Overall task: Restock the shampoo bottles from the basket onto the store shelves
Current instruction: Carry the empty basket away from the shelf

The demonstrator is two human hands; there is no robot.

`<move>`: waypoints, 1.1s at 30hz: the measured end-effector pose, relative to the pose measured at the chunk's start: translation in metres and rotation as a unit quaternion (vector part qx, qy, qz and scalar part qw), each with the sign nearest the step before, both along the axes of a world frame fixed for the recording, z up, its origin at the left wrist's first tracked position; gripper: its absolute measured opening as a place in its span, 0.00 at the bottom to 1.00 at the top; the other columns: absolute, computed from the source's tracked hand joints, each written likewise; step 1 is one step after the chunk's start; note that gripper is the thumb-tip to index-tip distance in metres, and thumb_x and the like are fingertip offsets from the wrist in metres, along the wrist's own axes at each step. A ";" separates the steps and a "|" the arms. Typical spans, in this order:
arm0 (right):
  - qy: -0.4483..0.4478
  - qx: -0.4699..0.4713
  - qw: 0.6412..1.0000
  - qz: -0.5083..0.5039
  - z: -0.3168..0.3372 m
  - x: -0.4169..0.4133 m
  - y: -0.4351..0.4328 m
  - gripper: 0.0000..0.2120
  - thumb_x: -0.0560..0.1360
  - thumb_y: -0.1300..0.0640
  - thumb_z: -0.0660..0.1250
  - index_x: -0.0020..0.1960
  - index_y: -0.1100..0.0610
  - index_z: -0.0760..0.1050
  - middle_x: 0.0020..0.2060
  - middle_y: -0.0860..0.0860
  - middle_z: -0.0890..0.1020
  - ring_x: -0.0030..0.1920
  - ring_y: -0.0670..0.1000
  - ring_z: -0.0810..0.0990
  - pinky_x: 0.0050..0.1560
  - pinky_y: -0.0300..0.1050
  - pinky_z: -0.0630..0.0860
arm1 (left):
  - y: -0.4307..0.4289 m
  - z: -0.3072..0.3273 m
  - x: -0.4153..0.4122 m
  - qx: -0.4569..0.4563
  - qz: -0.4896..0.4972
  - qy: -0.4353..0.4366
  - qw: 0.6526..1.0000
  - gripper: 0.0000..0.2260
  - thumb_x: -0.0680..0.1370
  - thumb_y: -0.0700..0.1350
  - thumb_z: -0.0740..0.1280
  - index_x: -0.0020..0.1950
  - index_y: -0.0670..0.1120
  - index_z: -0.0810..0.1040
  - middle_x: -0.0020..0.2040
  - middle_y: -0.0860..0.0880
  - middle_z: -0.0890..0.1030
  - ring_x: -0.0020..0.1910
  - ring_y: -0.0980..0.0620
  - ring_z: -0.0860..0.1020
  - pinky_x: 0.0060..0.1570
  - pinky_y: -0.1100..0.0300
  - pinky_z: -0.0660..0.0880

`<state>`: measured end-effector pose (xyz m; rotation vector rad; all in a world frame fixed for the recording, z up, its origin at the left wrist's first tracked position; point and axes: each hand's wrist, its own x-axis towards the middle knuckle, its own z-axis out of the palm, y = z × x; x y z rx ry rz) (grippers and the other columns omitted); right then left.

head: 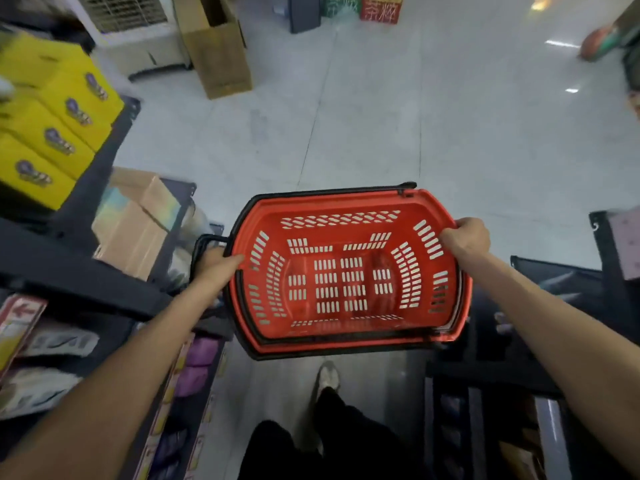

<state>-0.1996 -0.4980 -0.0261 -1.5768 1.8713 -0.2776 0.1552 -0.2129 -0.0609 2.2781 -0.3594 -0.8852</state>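
Head view: the red shopping basket [311,209] is held in mid-aisle above the pale tiled floor [381,116], its slotted bottom in plain sight. The left hand [221,263] clasps the left rim, thumb over the edge. The right hand [465,239] curls round the right rim. Yellow boxes [52,109] sit on the left shelf [86,271].

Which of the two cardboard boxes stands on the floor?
The tall open box far ahead, next to the white cooler, stands on the tiles. The other box sits on the left shelf.
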 end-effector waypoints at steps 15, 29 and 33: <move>-0.053 -0.082 0.992 -0.080 0.100 0.028 -0.282 0.11 0.65 0.63 0.69 0.47 0.60 0.83 0.36 0.54 0.84 0.35 0.55 0.84 0.41 0.47 0.82 | -0.386 0.117 0.108 -0.102 -0.121 -0.154 0.975 0.15 0.76 0.51 0.73 0.58 0.44 0.80 0.51 0.45 0.84 0.49 0.43 0.82 0.49 0.53 0.76; -0.052 -0.102 0.989 -0.098 0.144 0.106 -0.577 0.13 0.65 0.64 0.71 0.49 0.59 0.85 0.37 0.55 0.86 0.39 0.57 0.86 0.50 0.55 0.85 | -0.725 0.160 0.207 -0.126 -0.190 -0.187 0.955 0.07 0.80 0.50 0.71 0.54 0.48 0.81 0.48 0.47 0.81 0.46 0.45 0.78 0.48 0.53 0.73; -0.056 -0.092 0.989 -0.098 0.146 0.114 -0.672 0.12 0.67 0.63 0.73 0.50 0.58 0.84 0.37 0.54 0.86 0.37 0.56 0.86 0.47 0.55 0.85 | -0.829 0.160 0.223 -0.128 -0.187 -0.164 0.960 0.07 0.79 0.50 0.73 0.53 0.49 0.79 0.49 0.47 0.82 0.48 0.43 0.81 0.53 0.51 0.77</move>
